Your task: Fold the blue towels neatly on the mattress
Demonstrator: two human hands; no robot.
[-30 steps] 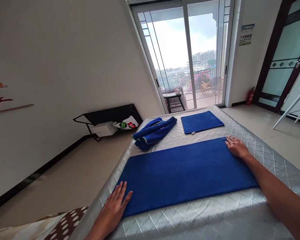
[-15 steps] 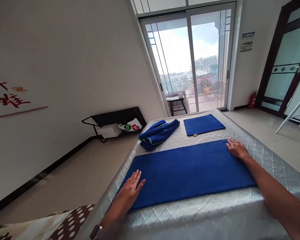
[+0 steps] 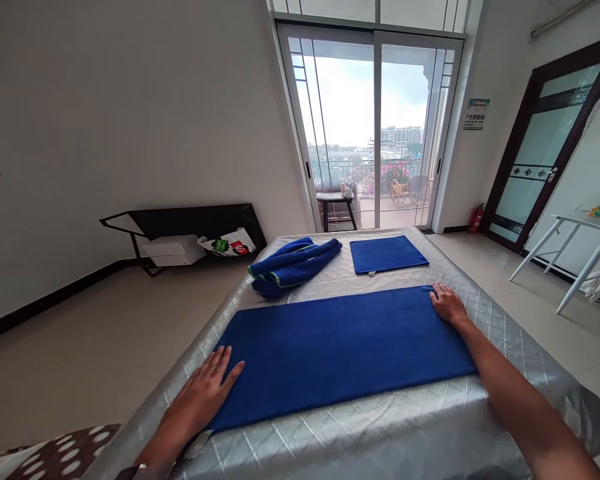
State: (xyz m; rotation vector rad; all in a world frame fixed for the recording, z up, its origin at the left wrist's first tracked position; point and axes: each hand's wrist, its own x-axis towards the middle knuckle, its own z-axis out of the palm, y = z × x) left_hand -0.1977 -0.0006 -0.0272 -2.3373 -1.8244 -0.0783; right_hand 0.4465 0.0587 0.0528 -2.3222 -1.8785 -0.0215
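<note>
A blue cloth (image 3: 340, 353), perhaps a towel, lies flat in a long rectangle across the near part of the mattress (image 3: 380, 427). My left hand (image 3: 203, 387) rests on its left edge, fingers stretched out and thumb apart. At the far right corner, my right hand (image 3: 449, 303) lies flat with its fingers extended. Neither hand grips anything. Beyond the long cloth is a smaller folded blue cloth (image 3: 389, 255) with a white tag at its near edge. To its left sits a crumpled blue cloth (image 3: 295, 267) with green edging.
A black folding frame (image 3: 190, 220) holding white boxes and a printed bag stands by the left wall. Behind the bed are a sliding glass door (image 3: 377, 127) and a dark stool (image 3: 336, 200). A white table (image 3: 585, 223) stands at right. Polka-dot fabric (image 3: 65, 457) lies at lower left.
The view has turned right and levelled, so the bed appears further left. My left hand has shifted outward to the long cloth's left edge; my right hand stays near its far right corner.
</note>
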